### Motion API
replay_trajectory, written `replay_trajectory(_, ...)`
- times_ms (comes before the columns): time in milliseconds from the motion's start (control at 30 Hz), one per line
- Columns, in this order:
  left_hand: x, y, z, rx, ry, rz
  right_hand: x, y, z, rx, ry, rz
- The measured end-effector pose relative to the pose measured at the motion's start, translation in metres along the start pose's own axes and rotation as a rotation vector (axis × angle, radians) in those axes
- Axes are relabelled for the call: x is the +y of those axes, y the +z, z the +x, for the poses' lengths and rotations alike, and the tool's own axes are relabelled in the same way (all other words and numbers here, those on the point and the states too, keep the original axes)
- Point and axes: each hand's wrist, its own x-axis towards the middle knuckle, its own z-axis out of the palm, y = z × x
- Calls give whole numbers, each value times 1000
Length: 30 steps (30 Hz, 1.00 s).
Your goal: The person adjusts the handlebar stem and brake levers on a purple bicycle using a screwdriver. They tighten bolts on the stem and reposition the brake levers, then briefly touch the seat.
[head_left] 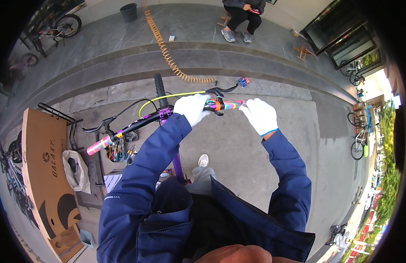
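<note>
In front of me is a bicycle handlebar (139, 126), black with a purple stem (165, 113) and a front tyre (159, 85) beyond it. My left hand (192, 109), in a white glove, is closed around the bar right of the stem. At the right end sits a multicoloured grip (233, 105); my right hand (261, 116), also gloved, has its fingertips closed on the grip's outer end. A brake lever (229, 89) juts forward between my hands, with a yellow cable (170, 97) curving left. The left end carries a matching grip (99, 144) and another brake lever (97, 126).
A coiled orange hose (165, 55) hangs over the steps, its end near a small blue-and-red package (243, 82). On the left stand a big cardboard box (51, 162), a white sack (76, 171) and scattered tools (117, 151). A seated person (242, 17) is beyond the steps.
</note>
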Motion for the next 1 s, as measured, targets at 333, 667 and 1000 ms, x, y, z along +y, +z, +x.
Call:
replay_trajectory(333,-8,-57,-138,630,-8,-239,-54,-53,44,-167,-630,339)
replay_trajectory(667,-165,-112,-268,550,-553,542,-130,27,210,-534,-672,393)
replay_trajectory(1000,-179,-108,-270,377,-658,584,-97,105,244,-683,-325,267)
